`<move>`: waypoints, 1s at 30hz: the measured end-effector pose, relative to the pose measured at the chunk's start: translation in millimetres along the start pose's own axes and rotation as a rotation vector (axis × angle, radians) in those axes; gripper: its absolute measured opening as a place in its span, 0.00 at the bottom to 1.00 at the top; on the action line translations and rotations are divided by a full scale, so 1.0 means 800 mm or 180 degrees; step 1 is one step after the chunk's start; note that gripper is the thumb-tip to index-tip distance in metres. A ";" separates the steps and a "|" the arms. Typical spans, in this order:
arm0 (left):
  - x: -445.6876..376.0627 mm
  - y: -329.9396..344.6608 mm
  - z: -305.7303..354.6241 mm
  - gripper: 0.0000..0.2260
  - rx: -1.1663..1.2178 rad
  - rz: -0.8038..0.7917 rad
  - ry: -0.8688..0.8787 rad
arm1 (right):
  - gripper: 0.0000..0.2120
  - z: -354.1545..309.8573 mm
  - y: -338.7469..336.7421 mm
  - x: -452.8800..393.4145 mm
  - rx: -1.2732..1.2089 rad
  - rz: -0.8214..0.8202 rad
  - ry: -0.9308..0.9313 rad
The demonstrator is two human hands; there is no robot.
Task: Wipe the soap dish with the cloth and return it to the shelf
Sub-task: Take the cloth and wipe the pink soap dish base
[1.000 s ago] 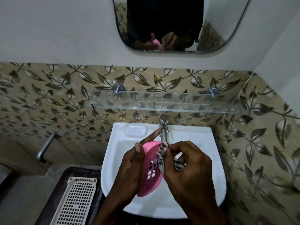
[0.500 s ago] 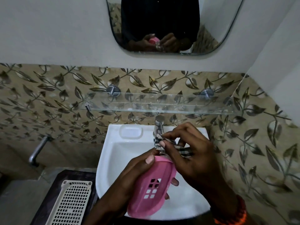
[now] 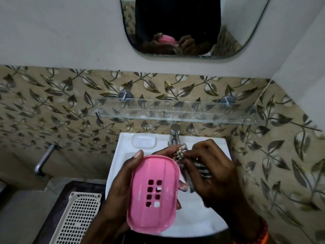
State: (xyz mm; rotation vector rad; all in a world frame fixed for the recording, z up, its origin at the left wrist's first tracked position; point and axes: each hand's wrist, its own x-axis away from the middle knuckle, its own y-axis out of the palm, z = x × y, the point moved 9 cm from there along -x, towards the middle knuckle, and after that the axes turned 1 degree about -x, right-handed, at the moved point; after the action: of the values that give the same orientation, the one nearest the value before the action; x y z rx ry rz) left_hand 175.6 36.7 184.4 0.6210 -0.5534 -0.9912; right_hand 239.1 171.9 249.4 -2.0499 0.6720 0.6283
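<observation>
Head view, one frame, catalogued from the hands outward.

Left hand (image 3: pixel 119 187): fingers wrapped around the soap dish (image 3: pixel 154 194) from its nine o'clock side and from behind, thumb laid along the upper left edge, fingertips showing past the right edge. Grip closed on the dish.

Soap dish: pink plastic, rounded rectangle, shallow raised rim, one moulded ridge running lengthwise. A block of small square drain holes sat in two columns near the middle. Pale smears and specks marked the lower rim and the face beside the holes. The dish was held tilted, face toward the camera, above the front of the basin (image 3: pixel 123 152), apart from the shelf.

Right hand (image 3: pixel 214 175): at three o'clock of the dish, fingers curled and pinching the cloth (image 3: pixel 202 169) against the dish's upper right corner.

Cloth: striped dark and light, bunched, mostly hidden under the fingers; a frayed end showed at twelve o'clock of the hand.

Basin: white, with a moulded soap recess at its back left.

Tap (image 3: pixel 174 134): chrome, at twelve o'clock of the hands.

Shelf (image 3: pixel 175 111): clear glass on two round metal mounts, above the tap.

Mirror (image 3: pixel 193 27): at twelve o'clock, reflecting both hands and the pink dish.

Perforated tray (image 3: pixel 77 219): cream, at seven o'clock.
</observation>
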 end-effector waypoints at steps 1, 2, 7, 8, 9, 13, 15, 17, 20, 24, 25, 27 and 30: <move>0.001 -0.003 0.007 0.36 0.0035 -0.0030 0.0072 | 0.05 0.012 -0.005 0.002 0.0033 0.0042 0.0147; 0.000 -0.005 0.014 0.37 0.0016 -0.0072 0.0159 | 0.05 0.024 -0.014 0.003 -0.0003 0.0165 0.0334; -0.029 -0.017 0.002 0.33 -0.0377 0.0796 0.0149 | 0.03 -0.014 -0.031 -0.011 -0.0475 0.0461 0.0368; -0.033 -0.013 -0.003 0.32 -0.0311 0.0853 0.0124 | 0.04 -0.031 -0.017 -0.016 -0.0480 0.0332 0.0236; -0.037 -0.010 -0.007 0.31 -0.0205 0.0848 0.0142 | 0.05 -0.041 -0.006 -0.019 -0.0469 0.0238 0.0172; -0.031 -0.024 0.013 0.33 -0.0159 0.1081 0.0284 | 0.06 -0.041 0.013 -0.008 -0.0522 0.0113 0.0369; -0.028 -0.035 0.025 0.32 -0.0243 0.1267 0.0360 | 0.06 -0.043 0.018 0.015 -0.0554 -0.0049 0.0434; -0.025 -0.040 0.029 0.33 -0.0261 0.1431 0.0352 | 0.07 -0.050 0.022 0.027 -0.0536 -0.0149 0.0432; -0.021 -0.036 0.015 0.39 -0.0294 0.1560 0.0224 | 0.06 -0.045 0.016 0.008 -0.0457 -0.0021 0.0464; -0.020 -0.030 0.016 0.31 -0.0374 0.1650 0.0386 | 0.06 -0.038 0.008 -0.023 -0.0292 0.0223 0.0606; -0.017 -0.034 0.020 0.34 -0.0399 0.1775 0.0440 | 0.05 -0.039 0.010 -0.017 -0.0294 0.0176 0.0634; -0.009 -0.046 0.030 0.41 -0.0349 0.2011 0.0559 | 0.04 -0.042 0.020 0.007 -0.0388 -0.0029 0.0752; -0.007 -0.044 0.042 0.38 -0.0333 0.1984 0.0663 | 0.03 -0.041 0.027 0.031 -0.0445 -0.0248 0.0892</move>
State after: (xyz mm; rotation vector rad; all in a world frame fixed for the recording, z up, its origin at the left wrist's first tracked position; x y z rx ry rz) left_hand 129.3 20.0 182.7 0.4105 -0.4635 -0.3596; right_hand 248.7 128.2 237.3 -2.3082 0.7205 0.3540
